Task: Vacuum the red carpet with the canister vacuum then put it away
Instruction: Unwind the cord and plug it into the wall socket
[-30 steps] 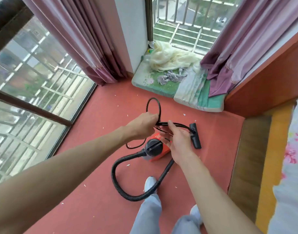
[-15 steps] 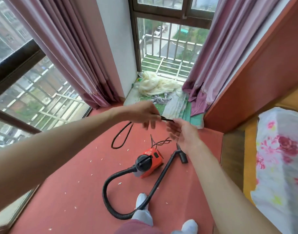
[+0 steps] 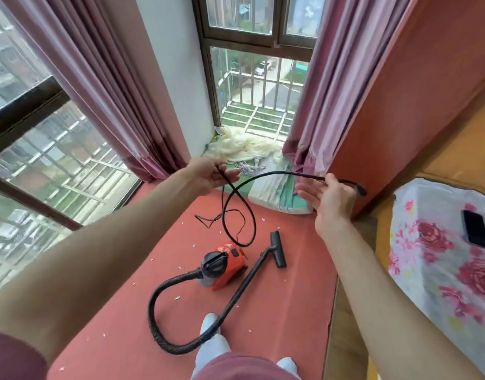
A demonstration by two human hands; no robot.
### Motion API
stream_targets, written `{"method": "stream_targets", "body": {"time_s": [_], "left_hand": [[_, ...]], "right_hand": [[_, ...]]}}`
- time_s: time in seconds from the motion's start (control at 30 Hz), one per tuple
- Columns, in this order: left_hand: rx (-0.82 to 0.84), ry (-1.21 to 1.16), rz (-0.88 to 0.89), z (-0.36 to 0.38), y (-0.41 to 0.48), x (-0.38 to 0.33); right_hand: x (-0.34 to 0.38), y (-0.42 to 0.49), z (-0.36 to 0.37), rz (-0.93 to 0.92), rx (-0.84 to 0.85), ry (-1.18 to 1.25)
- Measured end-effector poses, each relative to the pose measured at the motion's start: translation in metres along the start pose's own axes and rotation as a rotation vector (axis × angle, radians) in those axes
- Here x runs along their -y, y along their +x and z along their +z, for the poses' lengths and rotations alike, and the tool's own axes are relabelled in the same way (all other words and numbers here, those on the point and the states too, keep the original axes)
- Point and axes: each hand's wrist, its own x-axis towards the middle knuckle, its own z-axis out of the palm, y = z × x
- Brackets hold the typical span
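Canister vacuum (image 3: pixel 225 266) sits on the red carpet (image 3: pixel 290 311), roughly mid-floor, red body with a black top. Its black hose (image 3: pixel 153 319) loops out to the left and back toward the person. The wand (image 3: pixel 244 283) runs on up to the floor nozzle (image 3: pixel 278 249), which lies flat just right of the body.

Power cord (image 3: pixel 240 200) hangs in a crossed loop above the vacuum, strung between both raised hands. Left hand (image 3: pixel 208 175) holds it between thumb and loosely curled fingers. Right hand (image 3: pixel 329 198) pins it under the thumb, the other fingers spread straight. Plug (image 3: pixel 360 189) sticks out past the right hand.

Carpet carries scattered white scraps (image 3: pixel 177 298). Two white socks (image 3: pixel 208 325) show at the bottom edge, and the wand crosses in front of the left one. Windows (image 3: pixel 57 165) stand on the left and straight ahead, hung with pink curtains (image 3: pixel 112 91). Folded bedding (image 3: pixel 277 193) lies below the far window with a cream cloth (image 3: pixel 241 146) heaped on it. To the right is a strip of wooden floor (image 3: pixel 343 325), then a floral cover (image 3: pixel 441 256) with a black phone (image 3: pixel 476 231) on it.

Against half a second ago: the hands, then close together, are now well apart with a long arc of cord drawn between them. The plug has come into sight. The view has tilted up. Vacuum, hose and nozzle lie as they did.
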Motion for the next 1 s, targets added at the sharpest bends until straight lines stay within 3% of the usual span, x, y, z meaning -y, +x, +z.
{"method": "stream_targets", "body": {"time_s": [0.1, 0.17, 0.27, 0.37, 0.47, 0.67, 0.73, 0.83, 0.93, 1.0], "left_hand": [[-0.127, -0.120, -0.037, 0.010, 0.013, 0.019], [-0.121, -0.127, -0.069, 0.019, 0.016, 0.032], [-0.117, -0.163, -0.097, 0.032, 0.025, 0.047], [-0.221, -0.187, -0.110, 0.032, 0.044, 0.059], [-0.262, -0.294, -0.145, 0.029, 0.069, 0.070], [-0.283, -0.266, -0.313, 0.035, 0.137, 0.098], [-0.229, -0.095, -0.364, 0.041, 0.152, 0.113], [-0.149, 0.565, -0.239, 0.069, 0.165, 0.132], [0.172, 1.103, 0.053, 0.125, 0.160, 0.138], [0.457, 1.172, 0.265, 0.180, 0.145, 0.138]], "right_hand": [[0.014, 0.017, -0.035, -0.014, -0.148, 0.070], [0.022, 0.027, -0.057, -0.038, -0.213, 0.032], [0.034, 0.046, -0.078, -0.167, -0.335, -0.052], [0.055, 0.069, -0.091, -0.310, -0.448, -0.130], [0.076, 0.096, -0.102, -0.408, -0.458, -0.232], [0.092, 0.141, -0.098, -0.515, -0.440, -0.580], [0.098, 0.153, -0.093, -0.551, -0.412, -0.677], [0.116, 0.169, -0.080, -0.581, -0.295, -0.767], [0.134, 0.180, -0.063, -0.579, -0.098, -0.841], [0.144, 0.188, -0.060, -0.588, 0.016, -0.921]]}}
